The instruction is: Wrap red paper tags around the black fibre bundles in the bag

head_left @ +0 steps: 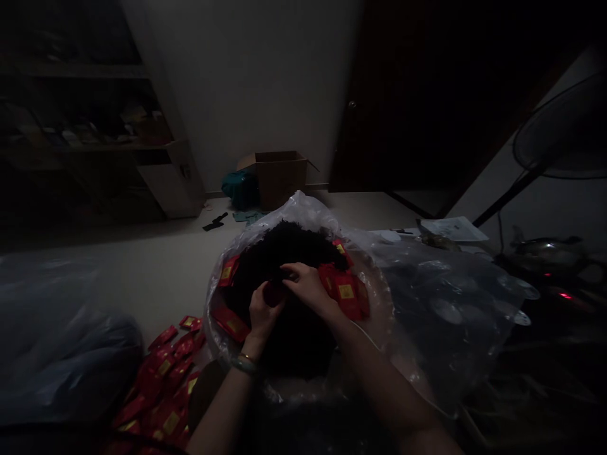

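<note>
My left hand is closed around a small red packet, which is dim and mostly covered by the fingers. Close beside it, my right hand has its fingers pinched together at the packet's top; what lies between them is too dark to make out. Both hands are over a heap of dark, loose, leaf-like material in a wide round container lined with clear plastic. Red packets with yellow labels lie at the heap's right edge, and more red packets lie at its left.
Many red packets are piled at lower left, near a plastic-covered bundle. Clear plastic sheeting spreads over the right side, beside a kettle and a fan. An open cardboard box stands by the wall.
</note>
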`<control>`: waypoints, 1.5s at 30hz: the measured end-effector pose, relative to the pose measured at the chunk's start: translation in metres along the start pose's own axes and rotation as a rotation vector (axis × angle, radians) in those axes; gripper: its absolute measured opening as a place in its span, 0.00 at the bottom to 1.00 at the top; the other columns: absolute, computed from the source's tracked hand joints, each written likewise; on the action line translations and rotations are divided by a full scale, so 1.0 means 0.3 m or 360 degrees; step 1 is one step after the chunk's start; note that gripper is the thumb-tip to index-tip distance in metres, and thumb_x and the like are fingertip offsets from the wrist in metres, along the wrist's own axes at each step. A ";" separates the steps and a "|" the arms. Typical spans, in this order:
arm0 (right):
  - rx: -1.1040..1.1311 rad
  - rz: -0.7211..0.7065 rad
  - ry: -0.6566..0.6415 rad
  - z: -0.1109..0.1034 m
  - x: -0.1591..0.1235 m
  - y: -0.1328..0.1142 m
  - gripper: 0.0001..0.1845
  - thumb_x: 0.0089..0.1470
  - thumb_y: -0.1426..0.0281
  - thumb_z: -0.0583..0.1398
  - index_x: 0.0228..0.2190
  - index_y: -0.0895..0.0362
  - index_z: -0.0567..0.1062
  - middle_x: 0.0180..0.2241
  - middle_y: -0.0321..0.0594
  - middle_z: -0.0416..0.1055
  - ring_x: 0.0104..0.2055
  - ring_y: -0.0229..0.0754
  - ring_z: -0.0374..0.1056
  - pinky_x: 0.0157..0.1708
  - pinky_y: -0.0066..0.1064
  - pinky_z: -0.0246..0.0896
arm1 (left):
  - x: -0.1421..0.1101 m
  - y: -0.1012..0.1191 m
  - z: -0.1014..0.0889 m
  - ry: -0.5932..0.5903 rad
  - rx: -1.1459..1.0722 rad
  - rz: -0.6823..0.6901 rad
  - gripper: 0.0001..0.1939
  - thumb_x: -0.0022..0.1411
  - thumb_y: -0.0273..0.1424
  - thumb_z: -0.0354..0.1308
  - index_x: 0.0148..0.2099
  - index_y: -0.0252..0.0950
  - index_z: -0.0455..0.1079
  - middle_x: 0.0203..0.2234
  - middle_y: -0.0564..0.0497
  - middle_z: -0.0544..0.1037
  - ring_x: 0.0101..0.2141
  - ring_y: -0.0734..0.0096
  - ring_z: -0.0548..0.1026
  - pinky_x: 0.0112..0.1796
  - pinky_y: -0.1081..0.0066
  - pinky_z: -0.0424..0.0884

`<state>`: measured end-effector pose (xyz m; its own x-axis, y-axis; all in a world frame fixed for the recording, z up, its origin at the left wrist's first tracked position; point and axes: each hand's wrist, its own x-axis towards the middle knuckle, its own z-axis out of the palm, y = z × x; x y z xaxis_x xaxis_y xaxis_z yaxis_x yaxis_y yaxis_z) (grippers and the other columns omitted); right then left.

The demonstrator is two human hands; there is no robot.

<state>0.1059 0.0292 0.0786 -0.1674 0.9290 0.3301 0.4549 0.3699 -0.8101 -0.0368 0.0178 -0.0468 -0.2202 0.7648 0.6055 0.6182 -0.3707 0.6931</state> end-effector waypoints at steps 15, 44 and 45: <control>-0.0262 -0.0151 -0.0074 -0.001 -0.052 0.054 0.29 0.44 0.69 0.65 0.50 0.53 0.69 0.50 0.44 0.66 0.51 0.45 0.64 0.51 0.38 0.60 | -0.004 -0.002 0.005 -0.0026 0.0065 0.0112 0.28 0.49 0.38 0.64 0.51 0.35 0.64 0.40 0.43 0.75 0.40 0.58 0.74 0.42 0.58 0.71; -0.0203 0.0121 0.0260 -0.027 -0.016 0.144 0.14 0.50 0.69 0.60 0.41 0.57 0.76 0.41 0.44 0.73 0.44 0.45 0.68 0.46 0.36 0.62 | -0.002 0.039 0.012 -0.0365 -0.0214 -0.0114 0.39 0.41 0.36 0.70 0.55 0.37 0.58 0.48 0.43 0.71 0.49 0.55 0.71 0.49 0.55 0.67; -0.0262 0.0068 0.0250 -0.030 -0.023 0.141 0.16 0.50 0.69 0.61 0.42 0.56 0.75 0.42 0.45 0.72 0.45 0.45 0.68 0.47 0.37 0.61 | 0.000 0.037 0.013 -0.0354 -0.0218 -0.0142 0.40 0.41 0.37 0.70 0.55 0.37 0.57 0.48 0.43 0.70 0.49 0.54 0.71 0.50 0.55 0.66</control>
<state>0.1341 0.0383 0.0465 -0.0123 0.9254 0.3789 0.5974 0.3107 -0.7393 -0.0272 0.0156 -0.0407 -0.0888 0.8888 0.4496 0.4926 -0.3531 0.7954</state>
